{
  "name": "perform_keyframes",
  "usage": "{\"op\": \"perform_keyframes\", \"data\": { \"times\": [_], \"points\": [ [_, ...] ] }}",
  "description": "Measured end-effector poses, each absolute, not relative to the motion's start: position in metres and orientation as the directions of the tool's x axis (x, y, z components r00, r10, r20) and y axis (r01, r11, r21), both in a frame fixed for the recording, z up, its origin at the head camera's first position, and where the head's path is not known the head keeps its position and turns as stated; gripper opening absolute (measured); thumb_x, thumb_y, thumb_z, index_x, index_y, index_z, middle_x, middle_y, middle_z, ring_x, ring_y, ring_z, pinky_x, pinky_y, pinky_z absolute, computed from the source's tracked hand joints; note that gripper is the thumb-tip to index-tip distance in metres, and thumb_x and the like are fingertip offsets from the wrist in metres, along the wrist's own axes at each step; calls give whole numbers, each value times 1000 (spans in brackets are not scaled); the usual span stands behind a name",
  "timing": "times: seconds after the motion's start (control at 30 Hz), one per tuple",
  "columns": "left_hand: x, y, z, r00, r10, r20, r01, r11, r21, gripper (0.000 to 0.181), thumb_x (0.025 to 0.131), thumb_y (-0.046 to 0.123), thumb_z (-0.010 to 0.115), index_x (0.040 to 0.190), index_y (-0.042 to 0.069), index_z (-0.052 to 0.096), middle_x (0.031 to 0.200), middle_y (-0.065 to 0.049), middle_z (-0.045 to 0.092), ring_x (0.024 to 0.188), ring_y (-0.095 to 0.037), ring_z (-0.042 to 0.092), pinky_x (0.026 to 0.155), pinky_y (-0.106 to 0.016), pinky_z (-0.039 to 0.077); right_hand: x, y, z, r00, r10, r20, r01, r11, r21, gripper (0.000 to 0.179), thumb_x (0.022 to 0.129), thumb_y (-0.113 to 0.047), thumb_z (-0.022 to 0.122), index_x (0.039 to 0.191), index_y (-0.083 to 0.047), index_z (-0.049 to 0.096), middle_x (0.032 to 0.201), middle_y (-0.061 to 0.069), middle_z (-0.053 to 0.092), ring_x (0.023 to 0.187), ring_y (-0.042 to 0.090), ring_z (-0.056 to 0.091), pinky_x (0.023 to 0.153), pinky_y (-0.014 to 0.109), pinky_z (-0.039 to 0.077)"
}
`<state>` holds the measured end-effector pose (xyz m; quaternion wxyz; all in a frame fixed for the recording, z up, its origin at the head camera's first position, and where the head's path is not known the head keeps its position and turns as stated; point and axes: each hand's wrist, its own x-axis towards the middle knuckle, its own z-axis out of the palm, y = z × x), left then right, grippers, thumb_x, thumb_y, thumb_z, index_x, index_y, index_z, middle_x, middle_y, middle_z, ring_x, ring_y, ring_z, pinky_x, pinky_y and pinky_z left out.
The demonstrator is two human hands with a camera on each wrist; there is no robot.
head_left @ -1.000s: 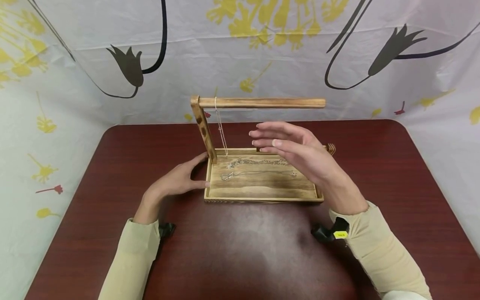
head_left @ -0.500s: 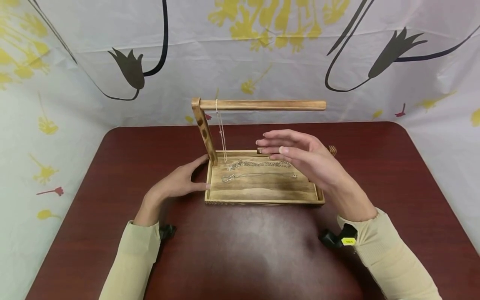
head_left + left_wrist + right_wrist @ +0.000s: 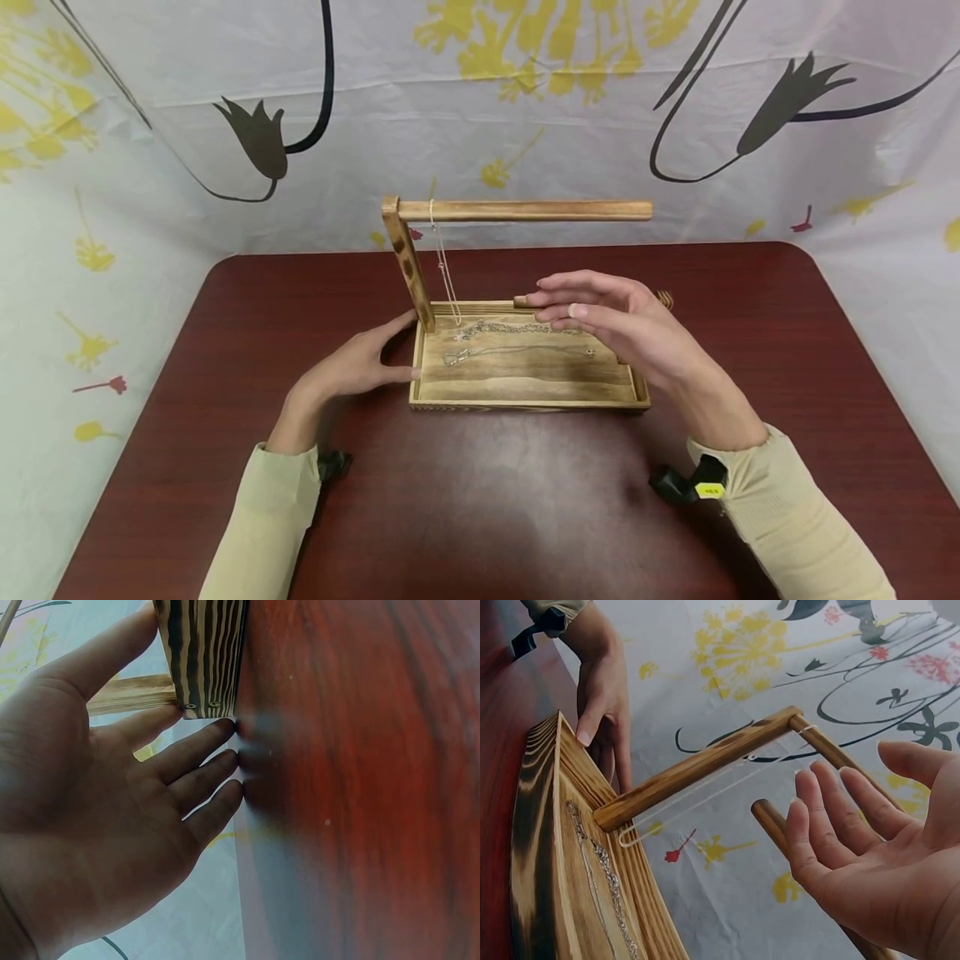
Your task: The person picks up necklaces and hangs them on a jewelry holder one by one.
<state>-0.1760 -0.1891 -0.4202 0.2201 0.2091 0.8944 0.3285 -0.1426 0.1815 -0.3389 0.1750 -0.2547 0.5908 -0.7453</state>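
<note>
A wooden jewelry stand has a shallow tray [image 3: 540, 392], an upright post [image 3: 408, 265] at its left end and a long bar [image 3: 525, 211] on top. One thin necklace [image 3: 442, 267] hangs in a loop from the bar near the post. On the tray floor lie a thicker chain necklace [image 3: 517, 327] and a fine necklace [image 3: 517, 348] with a pendant, stretched side by side. My left hand [image 3: 356, 358] touches the tray's left end, thumb and fingers spread apart. Holding nothing, my right hand [image 3: 637, 329] hovers above the tray's right part, fingers gently bent, hiding that corner.
A shorter wooden rod [image 3: 522, 302] runs behind the tray's back edge, partly behind the right hand. The stand sits on a dark red table [image 3: 510, 500]. A patterned white cloth [image 3: 480, 125] hangs behind and at the sides.
My right hand has drawn back to the right and down, away from the hanging necklace, whose lower loop swings slightly. The left hand stays at the tray's end.
</note>
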Motion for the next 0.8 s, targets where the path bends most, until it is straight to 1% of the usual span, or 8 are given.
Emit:
{"op": "perform_keyframes", "data": {
  "times": [0.17, 0.37, 0.53, 0.63, 0.8],
  "points": [
    [-175, -188, -420, -817, 518, -253, 235, 699, 676, 94, 89, 35, 76, 161, 17, 18, 163, -9, 24, 147, -33, 25, 116, -53, 26, -139, 186, -343, -813, -559, 162, -32, -235, -972, 35, 101, 4, 49, 135, 8, 53, 133, 22, 59, 121, 37, 58, 104, 44, 46],
    [-175, -187, -419, -817, 527, -235, 255, 696, 672, 95, 88, 34, 77, 161, 14, 18, 162, -12, 25, 146, -35, 27, 115, -54, 26, -138, 192, -349, -815, -560, 152, -37, -211, -977, 34, 101, 4, 49, 133, 13, 54, 132, 22, 60, 123, 39, 56, 103, 44, 45],
    [-174, -187, -419, -819, 525, -232, 255, 695, 673, 95, 88, 33, 77, 160, 14, 18, 162, -11, 25, 146, -34, 27, 116, -52, 25, -137, 196, -353, -824, -554, 122, -22, -184, -983, 34, 101, 1, 51, 134, 12, 55, 130, 22, 62, 124, 37, 56, 102, 43, 47],
    [-174, -187, -419, -820, 522, -236, 246, 692, 679, 95, 88, 34, 77, 161, 16, 18, 162, -9, 25, 146, -31, 26, 117, -50, 25, -136, 197, -357, -831, -546, 108, -27, -155, -987, 34, 101, 1, 53, 133, 11, 56, 130, 21, 63, 121, 36, 59, 101, 41, 48],
    [-174, -187, -419, -814, 532, -236, 246, 682, 689, 95, 88, 34, 77, 160, 15, 18, 163, -9, 23, 147, -31, 24, 117, -50, 24, -135, 197, -364, -839, -540, 72, -3, -128, -992, 34, 100, -1, 56, 132, 10, 57, 129, 24, 62, 117, 36, 62, 99, 40, 50]
  ]
}}
